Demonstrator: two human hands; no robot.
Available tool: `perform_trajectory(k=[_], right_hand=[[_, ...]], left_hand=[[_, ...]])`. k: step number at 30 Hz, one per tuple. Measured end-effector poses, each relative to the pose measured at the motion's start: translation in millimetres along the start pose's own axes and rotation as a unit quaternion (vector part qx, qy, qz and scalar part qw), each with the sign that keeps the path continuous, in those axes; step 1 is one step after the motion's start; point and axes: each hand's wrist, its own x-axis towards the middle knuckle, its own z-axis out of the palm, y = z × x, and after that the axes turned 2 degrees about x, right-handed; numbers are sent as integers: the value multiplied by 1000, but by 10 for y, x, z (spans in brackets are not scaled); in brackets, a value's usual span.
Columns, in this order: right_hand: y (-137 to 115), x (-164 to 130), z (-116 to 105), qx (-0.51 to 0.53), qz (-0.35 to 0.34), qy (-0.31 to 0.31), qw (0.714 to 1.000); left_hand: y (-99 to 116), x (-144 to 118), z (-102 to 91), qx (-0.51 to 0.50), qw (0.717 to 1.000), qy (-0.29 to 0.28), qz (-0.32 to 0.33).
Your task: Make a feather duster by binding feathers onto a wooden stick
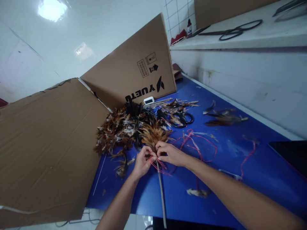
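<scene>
My left hand (143, 162) and my right hand (169, 153) meet over a thin wooden stick (161, 193) that runs toward me across the blue table (240, 179). Both pinch the base of a tuft of brown feathers (154, 134) at the stick's top, with red string (160, 166) wound around my fingers. The string trails off to the right (201, 143). Just beyond the tuft lies a large pile of brown and black feathers (117, 131).
Cardboard panels stand at the left (48, 143) and behind the pile (134, 67). Black scissors (183, 118) and a small white device (149, 100) lie past the feathers. Loose feathers (223, 117) lie at right. A white ledge (240, 35) carries cables. A dark tray edge (291, 156) sits far right.
</scene>
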Motion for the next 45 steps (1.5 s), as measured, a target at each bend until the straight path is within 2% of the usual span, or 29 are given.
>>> perform_trajectory(k=[8,11,17,24,29,33,39,45], right_hand=[[29,16,25,11,-20,12,1000],[43,20,69,0,-23,28,999],[55,36,162,-24,13,84,996],[11,46,158,-16,39,94,995],[27,47,166,-5,48,105,993],[53,53,173,0,52,110,993],[24,66,167,-1,67,111,992],[4,72,167,-2,84,118,989]], left_hand=[[-27,20,2,-57,998,1,8],[-28,5,29,-21,999,24,24],[-6,-40,149,89,990,101,32],[-11,-45,277,177,967,178,37],[-11,-3,353,201,955,216,35],[-7,12,365,228,948,217,44],[-13,18,282,270,942,166,115],[-13,37,230,223,957,160,89]])
